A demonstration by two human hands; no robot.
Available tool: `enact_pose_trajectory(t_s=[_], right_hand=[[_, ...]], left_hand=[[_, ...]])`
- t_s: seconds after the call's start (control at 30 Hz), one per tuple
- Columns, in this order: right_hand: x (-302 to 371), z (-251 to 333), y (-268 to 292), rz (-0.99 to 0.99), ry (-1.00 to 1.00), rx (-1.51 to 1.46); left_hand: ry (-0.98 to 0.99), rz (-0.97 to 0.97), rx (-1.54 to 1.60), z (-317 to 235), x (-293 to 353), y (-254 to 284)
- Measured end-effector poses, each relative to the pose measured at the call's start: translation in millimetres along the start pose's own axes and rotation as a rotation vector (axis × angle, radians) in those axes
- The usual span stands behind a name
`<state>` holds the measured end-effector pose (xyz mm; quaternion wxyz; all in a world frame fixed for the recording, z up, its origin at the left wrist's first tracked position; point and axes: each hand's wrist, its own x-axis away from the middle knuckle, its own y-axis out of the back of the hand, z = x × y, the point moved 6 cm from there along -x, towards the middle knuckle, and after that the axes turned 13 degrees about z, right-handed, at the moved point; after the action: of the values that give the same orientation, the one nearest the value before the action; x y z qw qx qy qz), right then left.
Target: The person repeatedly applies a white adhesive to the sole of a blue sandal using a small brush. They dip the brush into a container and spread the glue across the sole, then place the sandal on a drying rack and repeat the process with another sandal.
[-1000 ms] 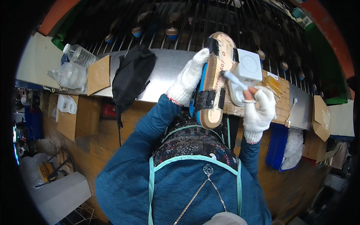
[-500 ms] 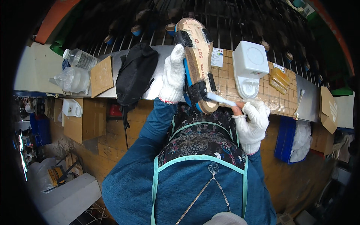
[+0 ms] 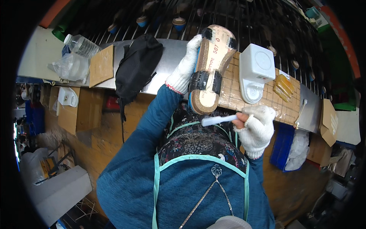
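A sandal upper on a blue shoe last (image 3: 213, 55) is held bottom up, its tan base facing me and its cork-brown rim showing. Black strap ends (image 3: 202, 81) fold over the base near the heel and the toe. My left hand (image 3: 187, 65), in a white knit glove, grips its left side; the fingers behind it are hidden. My right hand (image 3: 256, 128), gloved with bare fingertips showing, pinches a small white brush (image 3: 219, 120). The brush's head is just below the heel end, apart from the shoe.
A white lidded dispenser (image 3: 257, 63) stands on a taped cardboard sheet (image 3: 232, 97), beside yellowish blocks (image 3: 284, 87). To the left are a black bag (image 3: 137, 68), a cardboard piece (image 3: 101, 65) and a plastic bottle (image 3: 82, 45). Beyond the bench, shoe lasts (image 3: 179, 23) sit among metal rods.
My right hand has drawn the brush down and left, away from the strap near the heel. My left hand has shifted the shoe right and slightly down and tilted it.
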<state>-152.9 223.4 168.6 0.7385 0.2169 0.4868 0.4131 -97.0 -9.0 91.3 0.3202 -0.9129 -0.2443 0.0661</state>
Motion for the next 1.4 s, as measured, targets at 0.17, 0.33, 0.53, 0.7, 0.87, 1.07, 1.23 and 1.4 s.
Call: enact_pose_trajectory(t_s=[0.17, 0.33, 0.53, 0.7, 0.87, 1.07, 1.23, 1.4], right_hand=[[-3, 4, 2, -0.043, 0.029, 0.141], [-2, -5, 3, -0.045, 0.016, -0.049], [6, -1, 0, 0.002, 0.079, 0.042], [11, -11, 0, -0.074, -0.02, 0.04], [16, -14, -3, -0.024, 0.007, -0.042], [19, -10, 2, -0.089, -0.112, 0.122], [18, 7, 4, -0.018, 0.06, 0.156], [7, 3, -1, -0.061, 0.023, 0.103]], left_hand=[[0.027, 0.018, 0.017, 14, -9, 0], [0.034, 0.094, 0.067, 25, -14, -5], [0.049, 0.321, 0.244, 46, -28, -2], [0.086, 0.33, 0.332, 73, -48, 5], [0.093, 0.53, 0.539, 67, -41, -2], [-0.008, 0.348, 0.353, 43, -29, -5], [-0.075, 0.25, 0.183, 16, -21, -9], [-0.11, 0.158, 0.061, 5, -20, -7]])
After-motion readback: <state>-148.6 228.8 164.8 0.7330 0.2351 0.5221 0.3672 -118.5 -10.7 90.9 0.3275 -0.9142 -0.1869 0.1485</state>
